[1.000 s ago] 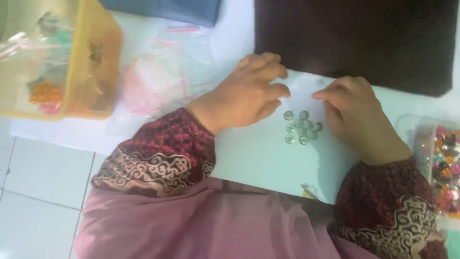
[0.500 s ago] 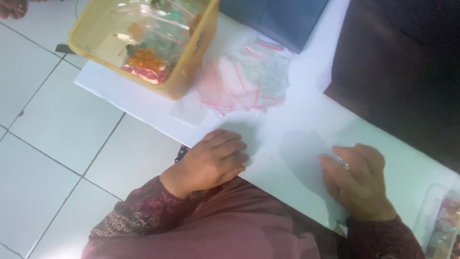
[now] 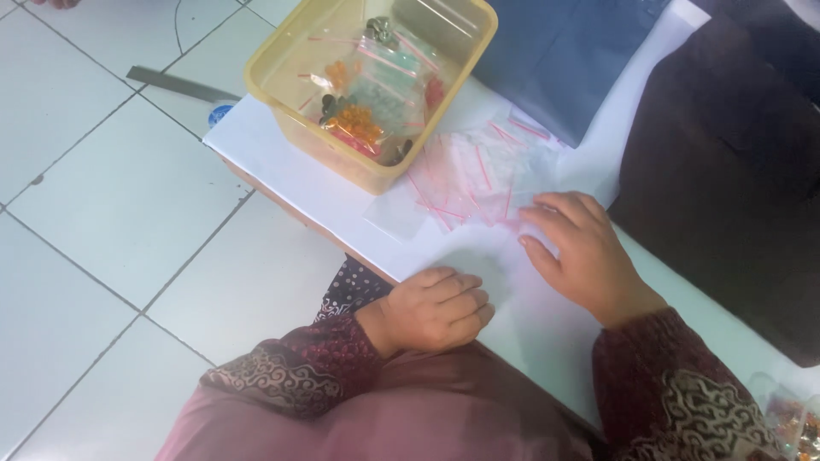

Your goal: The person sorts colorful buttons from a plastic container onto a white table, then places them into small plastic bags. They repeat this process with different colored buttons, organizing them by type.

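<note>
My left hand (image 3: 437,309) rests as a loose fist on the near edge of the low white table (image 3: 282,175), holding nothing I can see. My right hand (image 3: 581,252) lies palm down with fingers spread, its fingertips touching a loose pile of small clear zip bags with red strips (image 3: 478,175). Behind the pile stands a yellow plastic tub (image 3: 286,98) with several filled bags of orange, green and dark beads inside.
A dark brown cloth (image 3: 726,179) covers the table's right side and a blue-grey cloth (image 3: 564,60) lies at the back. A clear container of coloured beads (image 3: 790,418) sits at the bottom right. A metal ruler (image 3: 179,85) lies on the white floor tiles.
The view has swung left, off the cluster of small silver pieces. My right hand has moved from those pieces over to the pile of zip bags. My left hand has curled at the table edge.
</note>
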